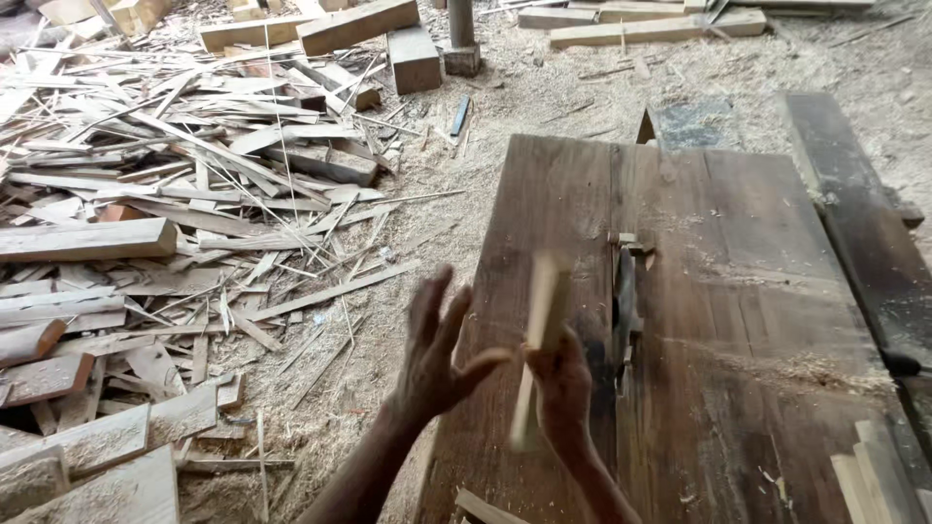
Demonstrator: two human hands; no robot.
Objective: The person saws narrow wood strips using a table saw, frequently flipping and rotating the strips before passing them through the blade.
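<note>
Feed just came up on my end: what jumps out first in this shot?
The right hand grips a pale, motion-blurred strip of wood upright over the dark, worn wooden saw table, close to the blade slot. The left hand is spread open beside it, holding nothing. To the left, a sprawling heap of pale wood offcuts and slivers covers the sawdust-strewn floor.

Offcuts and thin strips litter the sawdust floor — thicker wood blocks lie beyond, a dark plank beside the surface.
</note>
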